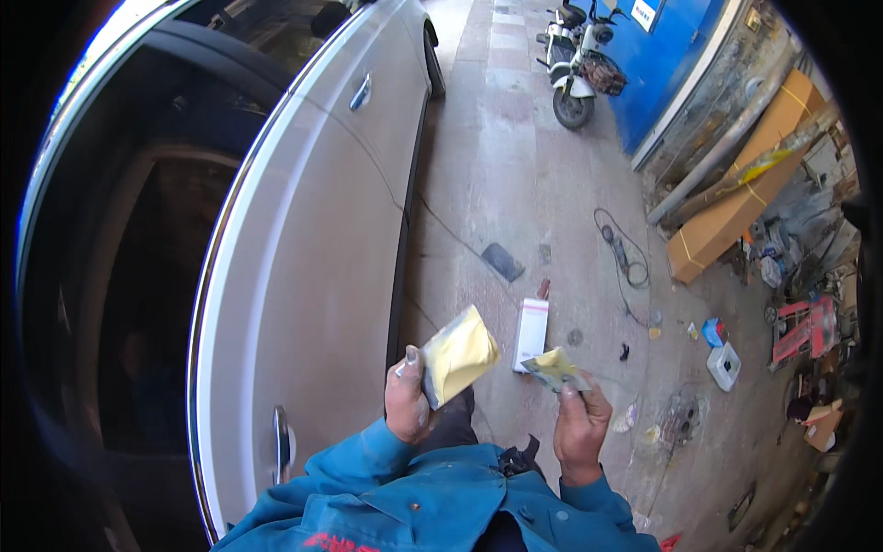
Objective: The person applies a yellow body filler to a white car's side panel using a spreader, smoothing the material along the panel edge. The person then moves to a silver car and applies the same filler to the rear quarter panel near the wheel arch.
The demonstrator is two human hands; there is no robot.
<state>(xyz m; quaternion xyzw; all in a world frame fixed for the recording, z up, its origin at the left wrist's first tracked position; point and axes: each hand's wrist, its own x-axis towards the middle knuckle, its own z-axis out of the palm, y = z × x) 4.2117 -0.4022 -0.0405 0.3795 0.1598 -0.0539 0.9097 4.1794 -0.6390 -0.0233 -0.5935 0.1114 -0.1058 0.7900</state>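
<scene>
My left hand [406, 402] is closed round the edge of a flat board [434, 380], whose upper face carries a thick layer of pale yellow putty [466, 350]. To the right, my right hand [582, 425] pinches a thin, flat putty scraper [557, 371] with yellow putty smeared on its blade. Board and scraper are apart, both held in front of my body. A white car [317, 248] stands close on my left, its side panels smooth and its door handle [361, 92] visible. Neither hand touches the car.
On the paved floor lie a white oblong box [531, 327], a dark flat piece [502, 262] and a coiled cable [633, 269]. A scooter [572, 78] stands by a blue door [667, 69]. Along the right are a long cardboard box [699, 241], a white tub [724, 367] and clutter.
</scene>
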